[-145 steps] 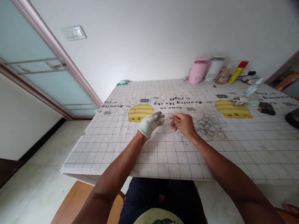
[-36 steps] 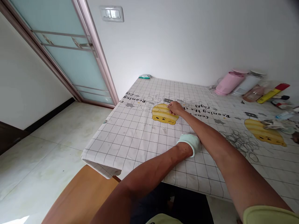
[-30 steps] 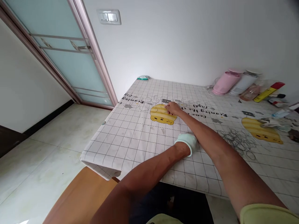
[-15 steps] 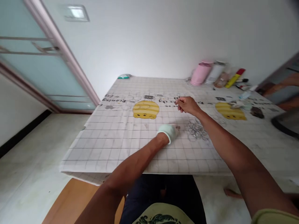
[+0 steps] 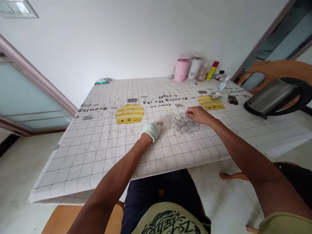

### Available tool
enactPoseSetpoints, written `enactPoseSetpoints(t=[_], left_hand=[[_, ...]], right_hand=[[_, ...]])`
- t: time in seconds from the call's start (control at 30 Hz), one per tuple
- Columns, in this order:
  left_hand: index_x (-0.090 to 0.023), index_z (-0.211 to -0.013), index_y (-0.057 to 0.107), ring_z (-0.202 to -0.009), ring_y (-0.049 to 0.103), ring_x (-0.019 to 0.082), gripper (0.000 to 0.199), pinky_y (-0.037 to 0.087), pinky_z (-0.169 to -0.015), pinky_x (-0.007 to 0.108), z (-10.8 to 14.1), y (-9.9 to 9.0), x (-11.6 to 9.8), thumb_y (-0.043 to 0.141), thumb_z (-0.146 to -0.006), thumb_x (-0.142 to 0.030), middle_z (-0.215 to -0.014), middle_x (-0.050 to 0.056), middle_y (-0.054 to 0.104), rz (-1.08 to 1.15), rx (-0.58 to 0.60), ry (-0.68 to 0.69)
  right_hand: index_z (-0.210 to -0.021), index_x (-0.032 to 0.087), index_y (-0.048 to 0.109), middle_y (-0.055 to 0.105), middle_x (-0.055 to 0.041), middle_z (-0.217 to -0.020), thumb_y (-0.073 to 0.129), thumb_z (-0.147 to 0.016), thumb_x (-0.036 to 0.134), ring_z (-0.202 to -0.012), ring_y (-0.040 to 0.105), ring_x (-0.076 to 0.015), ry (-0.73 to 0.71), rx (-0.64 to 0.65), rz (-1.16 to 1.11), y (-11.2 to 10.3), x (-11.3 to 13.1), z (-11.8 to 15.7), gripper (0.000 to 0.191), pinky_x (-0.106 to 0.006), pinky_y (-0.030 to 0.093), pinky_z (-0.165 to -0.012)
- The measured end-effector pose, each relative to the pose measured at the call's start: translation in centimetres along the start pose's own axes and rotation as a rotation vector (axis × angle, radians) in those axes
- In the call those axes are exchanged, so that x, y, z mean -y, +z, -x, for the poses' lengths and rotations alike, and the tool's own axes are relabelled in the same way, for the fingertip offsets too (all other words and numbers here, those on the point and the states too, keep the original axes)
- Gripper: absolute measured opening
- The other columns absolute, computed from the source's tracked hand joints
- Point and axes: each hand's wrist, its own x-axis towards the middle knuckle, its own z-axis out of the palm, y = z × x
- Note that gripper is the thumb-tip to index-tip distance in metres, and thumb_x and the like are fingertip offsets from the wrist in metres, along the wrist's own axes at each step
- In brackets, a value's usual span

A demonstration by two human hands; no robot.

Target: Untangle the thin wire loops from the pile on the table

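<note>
A tangled pile of thin metal rings (image 5: pixel 184 126) lies on the checked tablecloth (image 5: pixel 168 156). My bare right hand (image 5: pixel 198 115) is at the pile's upper right edge, thumb and fingers pinched together. Whatever is between those fingertips is too small to make out. To the left of the pile, my left hand (image 5: pixel 151 129) rests on the cloth in a pale green-white glove with fingertips showing. Its fingers are bent together, and anything in them is hidden. Faint loops (image 5: pixel 104 113) resembling thin rings show on the cloth farther left.
At the back stand a pink container (image 5: pixel 181 70), a white container (image 5: pixel 194 67), a bottle (image 5: pixel 201 74) and a yellow-red tube (image 5: pixel 212 71). On the right are a kettle (image 5: pixel 270 96), a crumpled glove (image 5: pixel 218 95) and a dark object (image 5: pixel 233 99). A green packet (image 5: pixel 102 81) lies at the back left.
The view has turned to the right. My right hand has come from beyond the pile down to its upper edge. My left hand stays on the cloth left of the pile.
</note>
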Motion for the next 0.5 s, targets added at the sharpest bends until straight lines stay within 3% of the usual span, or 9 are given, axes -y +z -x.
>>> enactPoseSetpoints(t=[0.23, 0.33, 0.5], left_hand=[[-0.021, -0.097, 0.072, -0.089, 0.069, 0.025, 0.050, 0.048, -0.075, 0.032, -0.3, 0.0, 0.3, 0.033, -0.105, -0.051, -0.096, 0.010, 0.076, 0.073, -0.013, -0.034], [-0.020, -0.098, 0.071, -0.089, 0.069, 0.025, 0.049, 0.047, -0.073, 0.032, -0.4, 0.0, 0.3, 0.033, -0.105, -0.050, -0.096, 0.010, 0.076, 0.055, -0.013, -0.025], [-0.020, -0.097, 0.071, -0.091, 0.069, 0.025, 0.049, 0.046, -0.073, 0.032, -0.4, 0.1, 0.3, 0.032, -0.105, -0.049, -0.097, 0.010, 0.076, 0.036, -0.006, -0.011]], right_hand=[[-0.079, 0.022, 0.070, 0.071, -0.0038, -0.081, 0.064, -0.092, 0.030, -0.074, 0.060, -0.0191, -0.148, 0.071, 0.068, 1.5, 3.2, 3.1, 0.017, -0.029, 0.037, -0.065], [-0.075, 0.022, 0.068, 0.069, -0.0039, -0.077, 0.070, -0.089, 0.034, -0.069, 0.056, -0.0186, -0.100, 0.106, 0.128, 2.0, 3.3, 3.4, 0.019, -0.030, 0.033, -0.060], [-0.069, 0.022, 0.060, 0.066, -0.0030, -0.075, 0.060, -0.090, 0.023, -0.070, 0.054, -0.0180, -0.116, 0.087, 0.133, 1.7, 2.7, 3.6, 0.021, -0.031, 0.033, -0.062]])
